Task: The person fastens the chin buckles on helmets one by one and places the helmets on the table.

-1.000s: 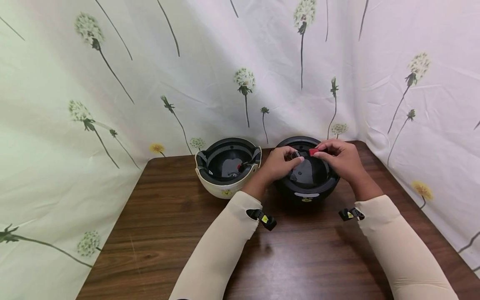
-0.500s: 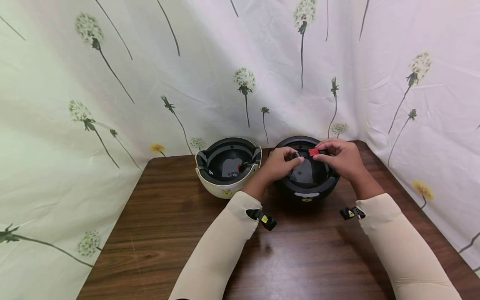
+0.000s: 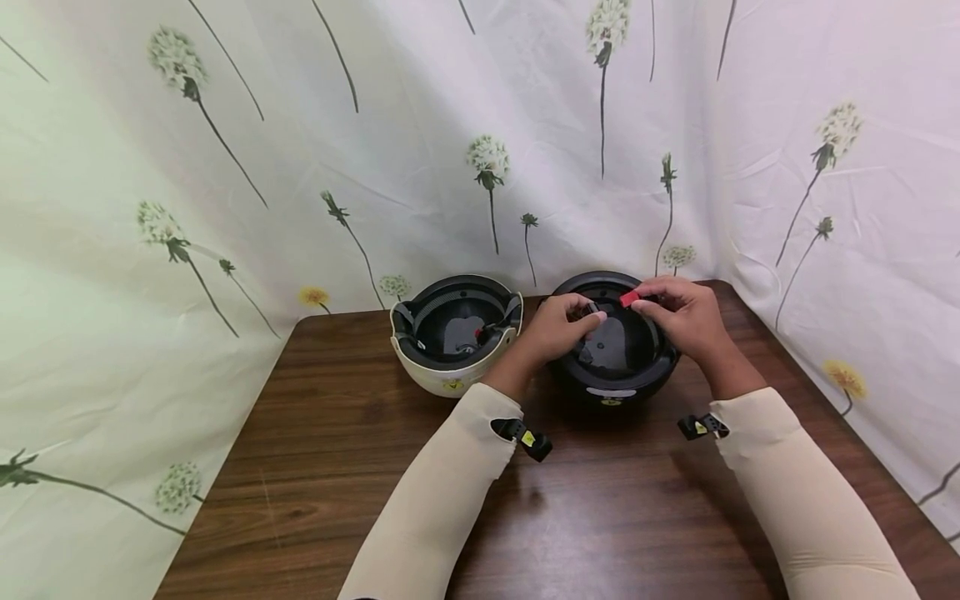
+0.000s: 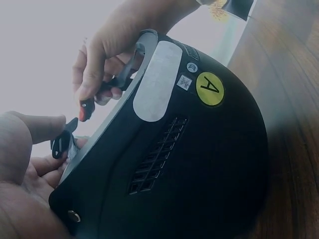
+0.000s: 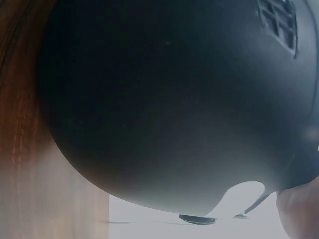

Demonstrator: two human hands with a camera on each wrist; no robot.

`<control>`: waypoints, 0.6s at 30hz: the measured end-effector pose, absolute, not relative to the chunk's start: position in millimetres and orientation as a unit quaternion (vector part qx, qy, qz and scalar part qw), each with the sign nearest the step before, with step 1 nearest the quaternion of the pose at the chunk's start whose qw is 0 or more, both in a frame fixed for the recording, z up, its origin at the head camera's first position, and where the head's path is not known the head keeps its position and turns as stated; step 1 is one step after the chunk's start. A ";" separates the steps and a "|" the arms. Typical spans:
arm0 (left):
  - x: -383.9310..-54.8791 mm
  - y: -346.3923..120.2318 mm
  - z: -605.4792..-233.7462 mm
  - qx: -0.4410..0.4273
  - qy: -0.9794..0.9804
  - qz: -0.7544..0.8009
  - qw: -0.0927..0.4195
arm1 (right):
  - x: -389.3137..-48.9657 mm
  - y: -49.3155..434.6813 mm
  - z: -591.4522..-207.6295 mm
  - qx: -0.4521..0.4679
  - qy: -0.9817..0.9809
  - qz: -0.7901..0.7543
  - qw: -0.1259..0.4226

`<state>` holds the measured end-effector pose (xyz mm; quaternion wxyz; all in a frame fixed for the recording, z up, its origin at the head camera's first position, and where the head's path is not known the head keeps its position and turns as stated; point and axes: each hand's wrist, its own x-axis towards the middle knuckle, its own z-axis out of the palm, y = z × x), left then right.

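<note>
A black helmet (image 3: 645, 387) lies upside down on the table, its hollow facing up. Over its left rim, my left hand (image 3: 558, 329) pinches a black buckle piece (image 4: 61, 143) on a strap between thumb and fingers. Across from it, my right hand (image 3: 684, 315) pinches a red buckle piece (image 3: 628, 298) on a dark strap. The two buckle pieces face each other above the hollow with a small gap between them. In the right wrist view the helmet shell (image 5: 149, 109) hides nearly all of the right hand; only a bit of skin shows at the lower right.
Left of the black helmet stands a cream helmet (image 3: 427, 375), also upside down, with a red buckle piece (image 3: 480, 333) inside. Both helmets are near the back edge of the brown wooden table (image 3: 322, 450). A flower-printed cloth (image 3: 420, 183) hangs behind and at the sides.
The red buckle piece has tilted and risen slightly in my right hand's fingers. My left hand holds almost the same place with the black piece.
</note>
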<state>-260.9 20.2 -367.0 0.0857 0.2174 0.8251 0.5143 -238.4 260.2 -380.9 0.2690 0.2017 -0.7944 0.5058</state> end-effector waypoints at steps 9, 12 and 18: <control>-259.5 20.9 -365.3 0.242 0.811 0.527 0.082 | -240.3 263.6 -383.0 0.193 -0.775 0.541 0.265; -258.3 24.2 -364.1 0.248 0.815 0.519 0.072 | -241.6 264.2 -383.3 0.187 -0.762 0.564 0.257; -252.4 31.3 -358.2 0.228 0.841 0.489 0.035 | -242.5 262.1 -383.8 0.166 -0.727 0.617 0.252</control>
